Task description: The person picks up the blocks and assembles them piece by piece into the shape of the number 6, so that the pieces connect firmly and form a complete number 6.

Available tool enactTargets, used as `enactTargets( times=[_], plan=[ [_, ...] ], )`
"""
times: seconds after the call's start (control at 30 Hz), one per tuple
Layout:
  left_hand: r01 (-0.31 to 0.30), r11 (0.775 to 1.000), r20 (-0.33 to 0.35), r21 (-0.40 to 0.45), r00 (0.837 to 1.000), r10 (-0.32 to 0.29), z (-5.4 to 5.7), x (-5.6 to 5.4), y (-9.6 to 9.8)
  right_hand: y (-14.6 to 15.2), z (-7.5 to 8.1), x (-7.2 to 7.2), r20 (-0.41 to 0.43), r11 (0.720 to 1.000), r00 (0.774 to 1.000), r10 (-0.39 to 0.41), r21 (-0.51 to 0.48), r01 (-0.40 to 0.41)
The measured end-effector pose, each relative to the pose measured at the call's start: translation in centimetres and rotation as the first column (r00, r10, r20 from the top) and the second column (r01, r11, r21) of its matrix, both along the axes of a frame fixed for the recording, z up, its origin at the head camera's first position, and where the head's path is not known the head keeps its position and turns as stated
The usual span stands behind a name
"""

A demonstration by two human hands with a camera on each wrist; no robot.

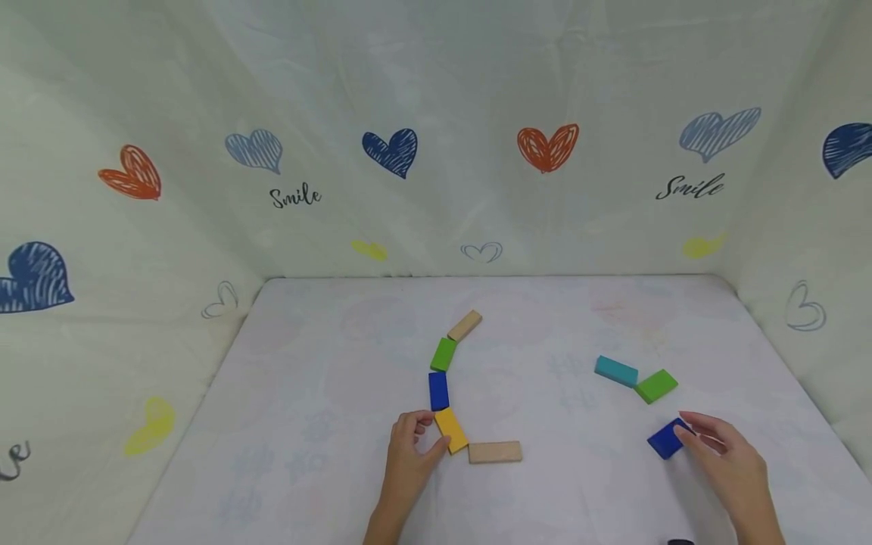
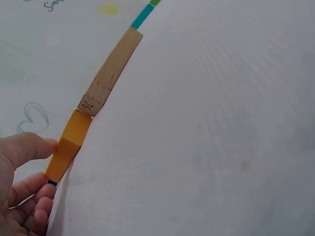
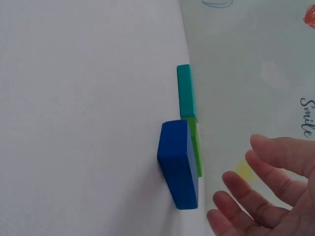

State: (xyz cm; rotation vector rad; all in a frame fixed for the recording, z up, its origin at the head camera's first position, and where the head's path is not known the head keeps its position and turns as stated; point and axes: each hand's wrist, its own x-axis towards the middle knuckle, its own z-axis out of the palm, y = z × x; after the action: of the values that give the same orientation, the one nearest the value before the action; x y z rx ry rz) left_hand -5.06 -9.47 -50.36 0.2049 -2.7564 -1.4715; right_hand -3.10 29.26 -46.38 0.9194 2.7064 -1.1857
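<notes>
My left hand pinches a yellow block between thumb and fingers; the left wrist view shows the thumb on one side and a fingertip at the far end. This block lies on the table between a dark blue block and a plain wooden block with a dark mark on its end. To the right, my right hand hovers by another dark blue block. Its thumb overlaps that block in the head view, but the right wrist view shows the relaxed fingers apart from it.
Beyond the left dark blue block, a green block and a wooden block continue the curved row. A teal block meets a green block at the right. White cloth walls with printed hearts enclose the table.
</notes>
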Motion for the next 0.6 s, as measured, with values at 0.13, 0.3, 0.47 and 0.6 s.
enactTargets(
  times=[0.13, 0.3, 0.47, 0.6],
  plan=[
    [0.000, 1.000, 0.007, 0.001, 1.000, 0.000, 0.1, 0.0, 0.0, 0.5, -0.3, -0.1, 0.043, 0.999, 0.999, -0.024, -0.044, 0.026],
    [0.000, 1.000, 0.006, -0.002, 1.000, 0.000, 0.2, 0.0, 0.0, 1.4, -1.1, 0.0, 0.074, 0.999, 0.997, 0.000, -0.043, 0.003],
    [0.000, 1.000, 0.003, -0.001, 1.000, 0.001, 0.0, 0.0, 0.0, 2.2, -2.3, -0.3, 0.186, 0.998, 0.981, 0.060, -0.037, -0.054],
    [0.001, 1.000, -0.019, 0.004, 1.000, 0.000, -0.3, -0.1, -0.1, 2.3, -2.9, -0.4, 0.210, 0.996, 0.973, 0.094, -0.021, -0.092]
  ],
)
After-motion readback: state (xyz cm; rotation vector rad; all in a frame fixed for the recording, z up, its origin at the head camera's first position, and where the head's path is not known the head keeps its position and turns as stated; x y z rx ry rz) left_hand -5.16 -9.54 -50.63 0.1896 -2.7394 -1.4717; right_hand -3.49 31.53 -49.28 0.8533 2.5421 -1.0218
